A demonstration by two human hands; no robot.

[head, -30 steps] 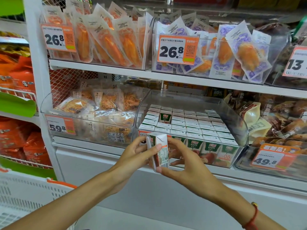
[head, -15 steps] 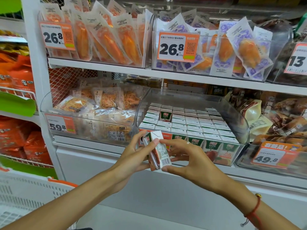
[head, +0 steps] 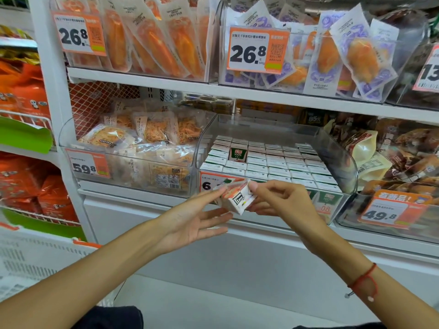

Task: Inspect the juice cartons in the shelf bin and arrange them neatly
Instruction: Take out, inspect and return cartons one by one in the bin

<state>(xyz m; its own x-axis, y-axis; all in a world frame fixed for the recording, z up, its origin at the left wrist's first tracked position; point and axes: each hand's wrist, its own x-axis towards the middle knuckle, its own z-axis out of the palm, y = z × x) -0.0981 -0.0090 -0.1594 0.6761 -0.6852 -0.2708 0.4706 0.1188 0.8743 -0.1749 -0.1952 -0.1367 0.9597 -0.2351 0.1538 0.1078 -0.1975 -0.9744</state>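
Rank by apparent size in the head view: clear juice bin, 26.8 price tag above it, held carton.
1. Clear juice bin, largest.
2. 26.8 price tag.
3. Held carton, smallest, though nearer the camera, between left hand and right hand.

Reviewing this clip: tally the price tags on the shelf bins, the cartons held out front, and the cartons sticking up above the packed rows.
Orange-and-white paper price tags: 6
Held small white-and-orange juice carton: 1
Green-labelled juice carton raised above the packed rows: 1
Total: 8
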